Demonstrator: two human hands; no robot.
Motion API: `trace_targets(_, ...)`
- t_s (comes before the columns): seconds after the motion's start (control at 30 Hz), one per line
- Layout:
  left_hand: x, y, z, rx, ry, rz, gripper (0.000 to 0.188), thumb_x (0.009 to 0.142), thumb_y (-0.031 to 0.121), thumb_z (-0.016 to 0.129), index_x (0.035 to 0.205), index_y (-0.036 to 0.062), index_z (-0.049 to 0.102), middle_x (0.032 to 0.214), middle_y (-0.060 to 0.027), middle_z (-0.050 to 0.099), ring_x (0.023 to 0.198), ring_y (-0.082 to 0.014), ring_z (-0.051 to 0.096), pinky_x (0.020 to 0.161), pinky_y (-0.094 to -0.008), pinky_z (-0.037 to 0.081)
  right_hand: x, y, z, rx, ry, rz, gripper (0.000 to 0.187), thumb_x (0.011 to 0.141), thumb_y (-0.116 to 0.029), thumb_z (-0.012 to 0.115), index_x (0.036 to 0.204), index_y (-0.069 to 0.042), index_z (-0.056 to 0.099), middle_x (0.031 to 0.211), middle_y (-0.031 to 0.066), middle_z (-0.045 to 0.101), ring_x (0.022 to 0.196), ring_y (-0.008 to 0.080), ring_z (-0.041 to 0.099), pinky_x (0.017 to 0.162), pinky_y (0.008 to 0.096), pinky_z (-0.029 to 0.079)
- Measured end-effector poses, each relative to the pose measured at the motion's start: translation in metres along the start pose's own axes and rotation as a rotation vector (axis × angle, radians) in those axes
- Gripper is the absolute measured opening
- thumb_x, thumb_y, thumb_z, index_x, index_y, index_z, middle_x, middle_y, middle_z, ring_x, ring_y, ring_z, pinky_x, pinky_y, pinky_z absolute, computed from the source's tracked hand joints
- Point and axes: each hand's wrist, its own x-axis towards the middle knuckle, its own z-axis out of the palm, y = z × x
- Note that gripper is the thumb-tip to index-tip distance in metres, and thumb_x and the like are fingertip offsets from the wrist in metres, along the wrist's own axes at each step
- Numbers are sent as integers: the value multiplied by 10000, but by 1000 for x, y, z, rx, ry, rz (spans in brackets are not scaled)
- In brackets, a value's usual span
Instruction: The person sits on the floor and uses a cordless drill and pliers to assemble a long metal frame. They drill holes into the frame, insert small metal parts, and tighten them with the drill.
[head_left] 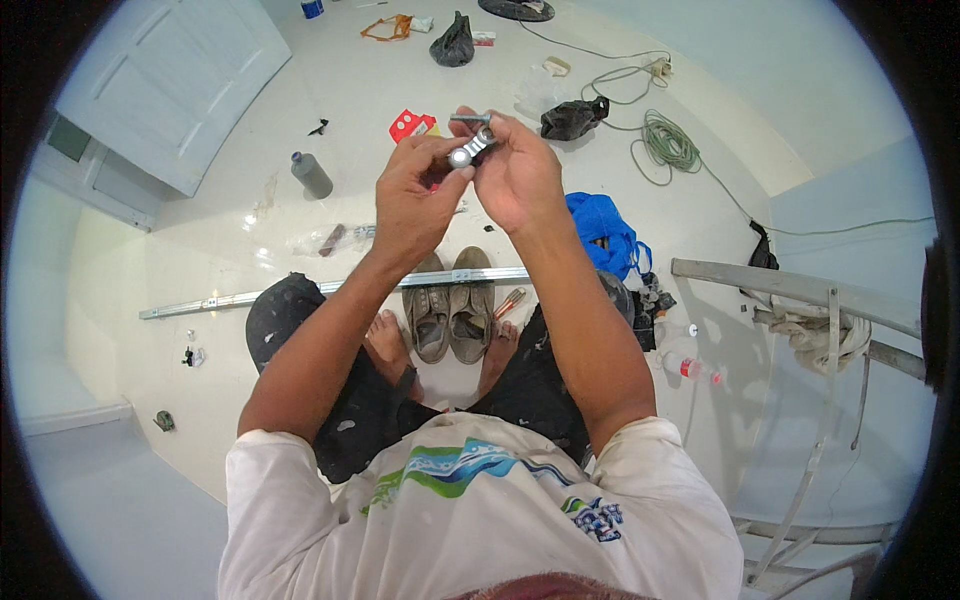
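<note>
Up in front of me, my left hand (pixel 418 195) and my right hand (pixel 521 180) meet around a small shiny metal fitting (pixel 477 146). It has a round knob-like end and a bolt-like rod pointing left at its top. My left thumb and fingers pinch the round end. The fingers of my right hand curl around the upper part and hide some of it. On the floor below, a long metal rail (pixel 235 300) lies across, passing over a pair of worn shoes (pixel 450 315) between my bare feet.
A grey bottle (pixel 312 176) stands at left, near a white door (pixel 175 80). Beyond my hands lies a red packet (pixel 410 125). To the right are a blue bag (pixel 603 230), a black bag (pixel 574 119), coiled cable (pixel 670 142), a plastic bottle (pixel 690 368) and a metal frame (pixel 800 290).
</note>
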Motion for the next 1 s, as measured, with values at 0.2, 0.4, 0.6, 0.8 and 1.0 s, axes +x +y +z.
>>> trace_targets(0.2, -12, 13, -23, -894, 59, -664, 216, 1067, 85, 660, 1229, -57, 672, 1089, -132, 721, 984, -223, 739, 903, -351, 635, -13, -27, -15, -283, -153, -140, 224, 1047, -111, 526, 1235, 4, 569, 1320, 241, 675, 1220, 331, 679, 995, 461, 556)
trace_targets(0.4, -11, 33, -28, -957, 121, -759, 204, 1066, 101, 665, 1202, -50, 660, 1083, -139, 727, 1008, -227, 750, 949, -361, 642, -22, -48, -4, -478, -250, -203, 159, 1071, -106, 494, 1174, -18, 577, 1260, 237, 708, 1154, 310, 711, 963, 399, 557)
trace_targets(0.6, -6, 32, -28, -982, 153, -757, 192, 1062, 84, 664, 1192, -58, 665, 1098, -149, 730, 1028, -230, 751, 972, -363, 641, -38, -33, 15, -751, -314, -284, 132, 1081, -58, 497, 1148, 2, 594, 1239, 203, 715, 1111, 221, 692, 981, 368, 538)
trace_targets(0.8, -7, 29, -27, -974, 137, -710, 216, 1050, 47, 668, 1228, -76, 662, 1136, -158, 725, 1047, -244, 749, 986, -369, 640, -39, -24, 11, -1042, -370, -442, 119, 1031, -33, 588, 1125, -3, 654, 1338, 135, 675, 1172, 170, 620, 1034, 341, 487)
trace_targets(1.0, -8, 29, -27, -954, 128, -644, 240, 1038, 27, 678, 1253, -78, 659, 1161, -163, 720, 1059, -245, 744, 999, -381, 638, -38, -25, 8, -1235, -381, -534, 111, 1016, -32, 598, 1105, -13, 660, 1352, 111, 650, 1203, 181, 605, 1083, 339, 454)
